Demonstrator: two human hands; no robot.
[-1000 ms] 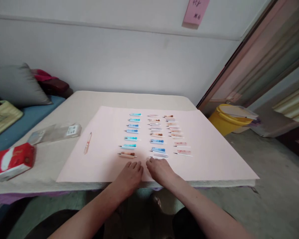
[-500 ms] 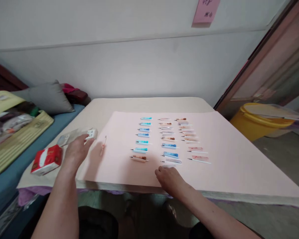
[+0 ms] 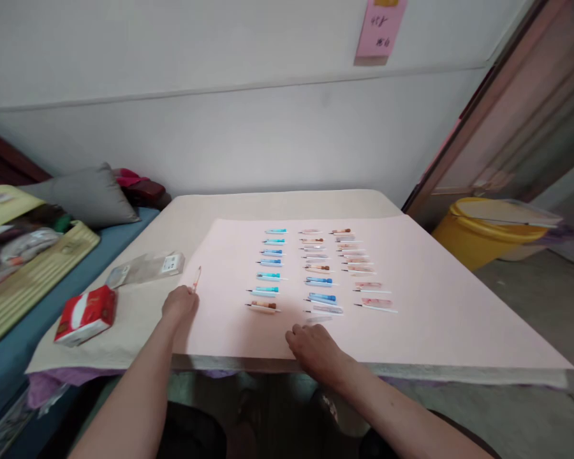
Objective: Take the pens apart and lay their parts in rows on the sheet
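Note:
A pink paper sheet (image 3: 435, 319) covers most of a beige table (image 3: 277, 203). Three columns of several small pens lie on it: blue ones (image 3: 270, 261) on the left, mixed ones (image 3: 316, 268) in the middle, pinkish ones (image 3: 358, 268) on the right. My left hand (image 3: 179, 303) is closed on the near end of a loose orange pen (image 3: 197, 278) at the sheet's left edge. My right hand (image 3: 313, 344) rests palm down at the sheet's near edge, fingers curled, just before a pale pen (image 3: 318, 319).
A clear plastic package (image 3: 146, 268) and a red tissue pack (image 3: 86, 313) lie on the table's left side. A bed with a grey pillow (image 3: 83, 194) and a yellow mat (image 3: 33, 274) is at left. A yellow bucket (image 3: 488, 233) stands right. A pink note (image 3: 380, 32) hangs on the wall.
My left hand left its place beside the right hand, swung left toward the plastic package, then came back and closed on the orange pen. My right hand stayed at the near edge.

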